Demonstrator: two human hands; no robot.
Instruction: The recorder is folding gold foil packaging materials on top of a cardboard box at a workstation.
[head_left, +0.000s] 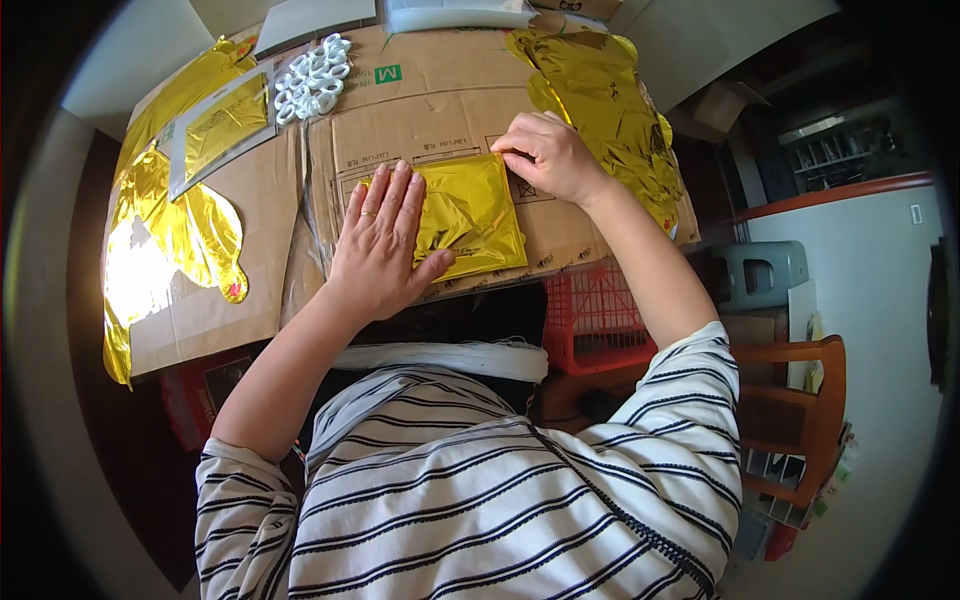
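Cardboard surface (440,100): left grip (385,240) flat, right grip (545,155) pinching gold foil (470,215).

A person in a striped shirt leans over a worktop (250,300) covered with flattened brown cardboard. The left hand (385,240) lies flat, fingers spread, on a folded square of shiny gold foil (475,215). The right hand (548,155) pinches the foil's upper right corner. Crumpled gold foil balloons (170,240) lie at left and upper right, and a cluster of white plastic rings (312,80) sits near the far edge.
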